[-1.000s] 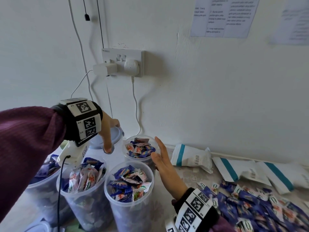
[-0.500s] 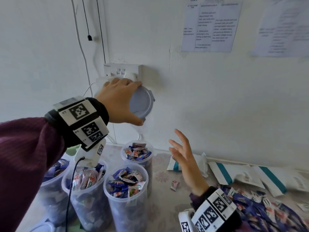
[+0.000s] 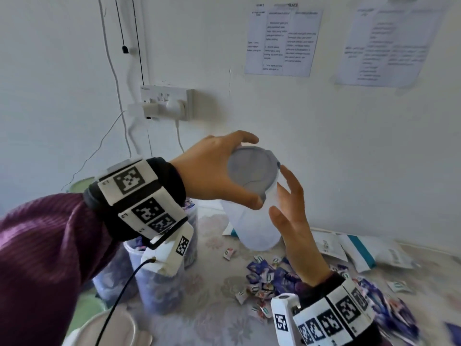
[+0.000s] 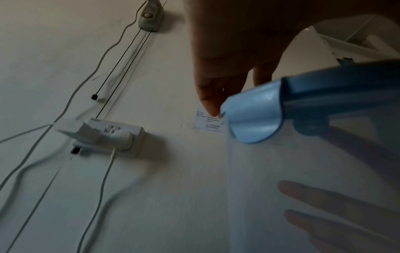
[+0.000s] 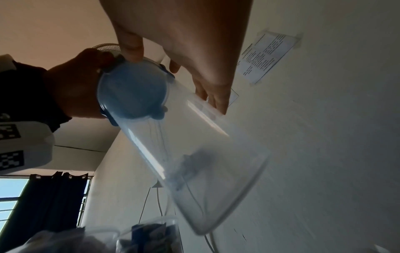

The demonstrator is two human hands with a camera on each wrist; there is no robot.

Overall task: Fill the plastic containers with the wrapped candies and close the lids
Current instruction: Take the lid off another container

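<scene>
White wall with a socket (image 3: 166, 102) and taped sheets of paper (image 3: 282, 42) backs a patterned table (image 3: 214, 290) strewn with wrapped candies (image 3: 262, 273). Lifted above that table, tilted, is an empty clear container (image 3: 252, 211) with its blue lid (image 3: 252, 168) on. The left hand (image 3: 214, 171) grips it by the top: fingers curl over the far rim of the lid and the thumb hooks under the near edge, so the tub hangs below the fingers. The right hand (image 3: 291, 221) is spread, fingers nearly straight, just beside the tub's wall on the side away from the left thumb; the right wrist view shows its fingertips (image 5: 218, 102) at the upper wall, but whether they touch I cannot tell.

The step in hand looks like passing the tub into a two-handed hold to take the lid off, since it must be opened before filling. To do it well, the right palm should close firmly round the body below the left fingers, not near the rim. The clip tabs (image 4: 255, 118) at the lid's edge will likely need lifting first, so the left fingertips should work there. Thin plastic will flex; squeeze lightly. Set the base down beside the right fingers, clear of the filled containers (image 3: 154, 278) under the left wrist, so nothing tips.
</scene>
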